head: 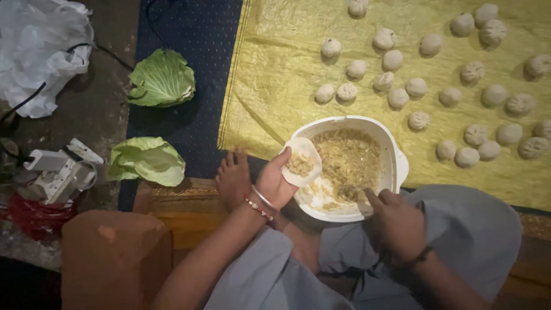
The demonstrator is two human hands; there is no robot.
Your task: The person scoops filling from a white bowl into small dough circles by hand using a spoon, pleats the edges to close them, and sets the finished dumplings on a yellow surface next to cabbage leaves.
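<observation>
Pale round wrapper [302, 162] cradles crumbly filling [299, 165]

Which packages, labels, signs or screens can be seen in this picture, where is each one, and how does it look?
No labels, signs or screens show.
Plastic bag: top left on the floor, crumpled, whitish and half clear; a black cable runs across it.
White bowl: between the left hand and right hand, rounded, part full of pale minced filling.
Yellow sheet: spread at the upper right, shiny woven plastic, bearing rows of pale dumplings.
</observation>
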